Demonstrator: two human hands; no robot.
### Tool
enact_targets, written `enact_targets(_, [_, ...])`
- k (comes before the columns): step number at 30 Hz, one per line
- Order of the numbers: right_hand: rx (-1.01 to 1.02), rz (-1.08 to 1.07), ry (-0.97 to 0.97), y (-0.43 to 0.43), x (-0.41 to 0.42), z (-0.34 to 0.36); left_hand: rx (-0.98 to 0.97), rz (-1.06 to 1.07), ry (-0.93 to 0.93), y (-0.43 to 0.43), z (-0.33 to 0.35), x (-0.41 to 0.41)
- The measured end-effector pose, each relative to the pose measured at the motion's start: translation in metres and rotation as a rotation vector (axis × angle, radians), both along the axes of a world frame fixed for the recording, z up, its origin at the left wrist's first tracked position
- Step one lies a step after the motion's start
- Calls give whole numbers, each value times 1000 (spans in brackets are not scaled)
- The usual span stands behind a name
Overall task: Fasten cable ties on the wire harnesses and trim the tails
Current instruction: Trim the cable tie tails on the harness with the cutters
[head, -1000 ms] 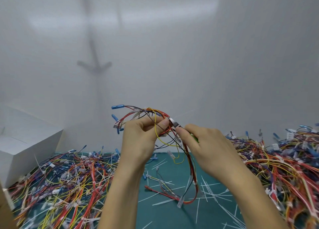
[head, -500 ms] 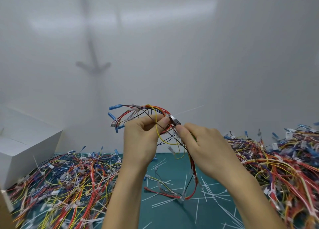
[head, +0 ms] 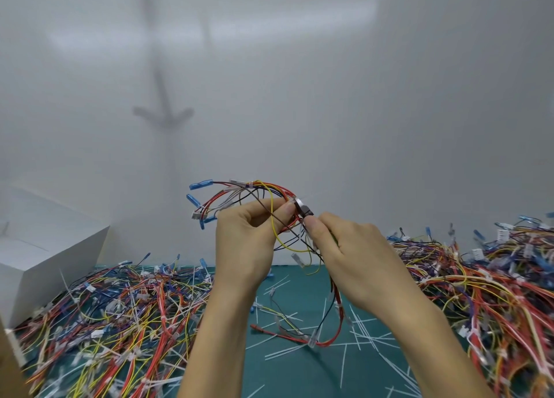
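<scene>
A green mat (head: 299, 367) carries heaps of harnesses at left (head: 105, 322) and right (head: 494, 292), with trimmed tails (head: 365, 331) between. Above it, the left hand (head: 248, 241) pinches a raised wire harness (head: 254, 200); the right hand (head: 356, 256) is closed around small cutters (head: 303, 210) at the tie.

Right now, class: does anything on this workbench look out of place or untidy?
Yes. Loose white cable-tie tails lie scattered over the green mat between the two harness piles, under the raised hands; they look like trimmings left uncollected. Nothing appears damaged.
</scene>
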State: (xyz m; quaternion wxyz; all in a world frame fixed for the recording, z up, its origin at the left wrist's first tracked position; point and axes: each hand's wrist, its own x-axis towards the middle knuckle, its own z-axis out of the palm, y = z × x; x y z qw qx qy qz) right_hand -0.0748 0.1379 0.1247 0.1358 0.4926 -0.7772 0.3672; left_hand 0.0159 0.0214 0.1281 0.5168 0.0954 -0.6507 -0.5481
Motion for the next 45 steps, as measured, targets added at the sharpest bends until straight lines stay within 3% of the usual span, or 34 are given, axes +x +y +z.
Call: enact_targets(45, [-42,25,-101,1,-1,1,-37,-21,-29,1,2,2])
